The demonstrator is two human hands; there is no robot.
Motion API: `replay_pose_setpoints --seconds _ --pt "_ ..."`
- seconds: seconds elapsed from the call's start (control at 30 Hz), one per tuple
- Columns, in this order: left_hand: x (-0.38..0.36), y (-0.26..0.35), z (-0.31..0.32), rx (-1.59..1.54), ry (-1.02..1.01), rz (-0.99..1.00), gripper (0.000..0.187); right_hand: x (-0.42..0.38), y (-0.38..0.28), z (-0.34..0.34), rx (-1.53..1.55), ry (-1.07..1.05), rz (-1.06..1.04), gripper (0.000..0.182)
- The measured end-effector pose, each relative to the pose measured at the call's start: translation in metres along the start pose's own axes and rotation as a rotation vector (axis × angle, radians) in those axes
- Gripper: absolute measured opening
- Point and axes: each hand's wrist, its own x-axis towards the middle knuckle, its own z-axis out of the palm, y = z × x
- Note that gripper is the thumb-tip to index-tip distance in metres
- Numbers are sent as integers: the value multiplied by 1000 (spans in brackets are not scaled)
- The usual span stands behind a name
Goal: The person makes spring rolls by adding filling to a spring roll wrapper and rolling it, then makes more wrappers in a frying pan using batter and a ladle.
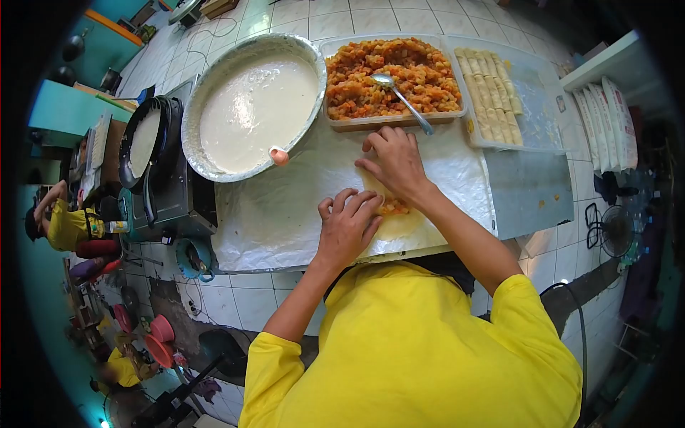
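Observation:
On the foil-like sheet in front of me lies a thin pale yellow wrapper with a strip of chopped orange filling on it. My left hand rests at the wrapper's left side, its fingers bent and spread, thumb near the filling. At the far edge is my right hand, fingers curved and apart, with the thumb at or on the wrapper. Part of the wrapper is hidden under both hands. Beyond them stands a clear container of orange vegetable filling, with a metal spoon in it.
A large basin of white batter stands left, an orange-pink object on its rim. Farther left, a black pan sits on a stove. Rolled wrappers fill part of the right tray. Other people work at far left.

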Motion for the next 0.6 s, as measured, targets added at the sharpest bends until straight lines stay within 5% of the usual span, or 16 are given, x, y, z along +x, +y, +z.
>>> replay_pose_setpoints --seconds 0.27,0.43,0.6 --pt "9 -8 -12 -51 -132 -12 48 -29 -2 -50 113 -72 95 30" --pt "35 -12 0 23 -39 0 41 -99 1 -79 32 -60 195 39" --pt "75 6 11 -60 -168 195 35 -121 -5 -67 64 -29 252 52"
